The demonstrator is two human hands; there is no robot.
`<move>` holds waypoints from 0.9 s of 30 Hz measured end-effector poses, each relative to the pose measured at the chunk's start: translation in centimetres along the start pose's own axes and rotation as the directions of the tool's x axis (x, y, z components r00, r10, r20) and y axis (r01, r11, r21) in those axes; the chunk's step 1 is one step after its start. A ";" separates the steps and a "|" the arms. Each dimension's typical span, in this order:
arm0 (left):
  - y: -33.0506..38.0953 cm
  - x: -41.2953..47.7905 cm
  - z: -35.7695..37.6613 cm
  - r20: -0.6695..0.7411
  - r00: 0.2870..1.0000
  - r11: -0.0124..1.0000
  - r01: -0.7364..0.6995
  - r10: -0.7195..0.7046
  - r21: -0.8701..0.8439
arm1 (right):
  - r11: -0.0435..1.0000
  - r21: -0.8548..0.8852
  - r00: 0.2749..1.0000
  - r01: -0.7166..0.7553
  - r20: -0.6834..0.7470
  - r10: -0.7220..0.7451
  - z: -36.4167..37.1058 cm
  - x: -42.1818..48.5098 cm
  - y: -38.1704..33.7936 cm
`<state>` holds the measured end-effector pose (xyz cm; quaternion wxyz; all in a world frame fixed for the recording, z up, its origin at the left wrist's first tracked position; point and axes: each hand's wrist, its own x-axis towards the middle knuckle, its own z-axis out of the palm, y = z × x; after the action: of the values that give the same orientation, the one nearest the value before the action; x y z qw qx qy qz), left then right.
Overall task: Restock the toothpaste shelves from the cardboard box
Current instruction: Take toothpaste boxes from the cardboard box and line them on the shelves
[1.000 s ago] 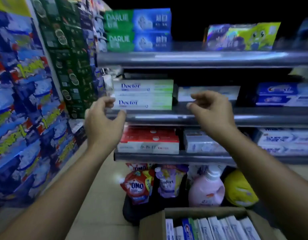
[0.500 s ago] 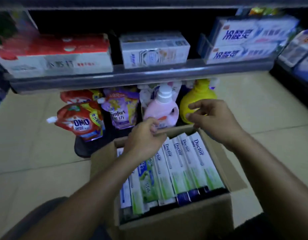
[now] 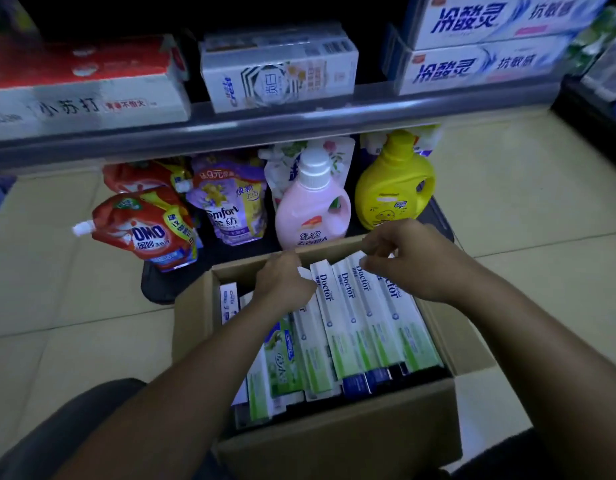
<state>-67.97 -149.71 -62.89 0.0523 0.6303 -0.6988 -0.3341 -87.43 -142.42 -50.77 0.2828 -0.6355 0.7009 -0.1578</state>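
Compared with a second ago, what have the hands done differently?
Both the left hand and right hand dropped from the upper shelf to the brown cardboard box; right fingers now pinch the far ends of the white-and-green Doctor toothpaste cartons. Cartons remain boxed.

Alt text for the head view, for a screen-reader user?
Two bare hands reach into an open cardboard box on the floor: the right hand pinches the far ends of white-green Doctor toothpaste cartons, the left hand curls beside them. Behind stand detergent pouches, a pink bottle and a yellow bottle under a toothpaste shelf.
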 end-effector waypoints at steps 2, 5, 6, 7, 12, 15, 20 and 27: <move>-0.2 -0.2 -1.2 -0.024 1.000 0.991 0.004 -0.007 -0.132 | 0.997 -0.073 0.996 -0.002 0.086 0.008 0.4 0.0 0.0; -0.4 -0.9 -4.3 -0.085 0.996 0.978 -0.030 0.013 -0.208 | 0.983 -0.171 0.977 0.059 0.212 -0.021 0.7 0.1 -0.1; -0.5 -1.2 -5.6 -0.107 0.994 0.975 -0.019 -0.004 -0.221 | 0.987 -0.132 0.959 0.088 0.278 -0.049 0.8 0.1 -0.2; -0.7 -1.4 -6.9 -0.122 0.992 0.972 -0.002 -0.027 -0.235 | 0.991 -0.076 0.935 0.113 0.346 -0.080 0.9 0.0 -0.4; -2.5 -1.1 -11.8 -0.143 0.976 0.905 0.093 -0.166 -0.416 | 0.976 0.059 0.874 0.210 0.435 -0.214 3.0 -0.4 -1.6; -3.7 -1.3 -13.6 -0.071 0.969 0.798 0.151 -0.236 -0.584 | 0.951 0.059 0.911 0.304 0.276 -0.308 4.4 0.2 -3.4; -5.7 -3.1 -16.1 0.020 0.983 0.687 0.142 -0.183 -0.712 | 0.858 0.415 0.953 0.302 -0.099 -0.287 4.2 1.8 -5.7; -8.5 -7.9 -21.7 -0.067 0.990 0.603 0.020 -0.122 -0.797 | 0.525 0.848 0.988 0.073 0.011 -0.154 2.7 2.8 -9.8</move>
<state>-48.49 -151.01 -47.88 0.3533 0.5867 -0.4482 -0.5745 -78.04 -146.23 -47.75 0.5728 -0.4698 0.4820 -0.4678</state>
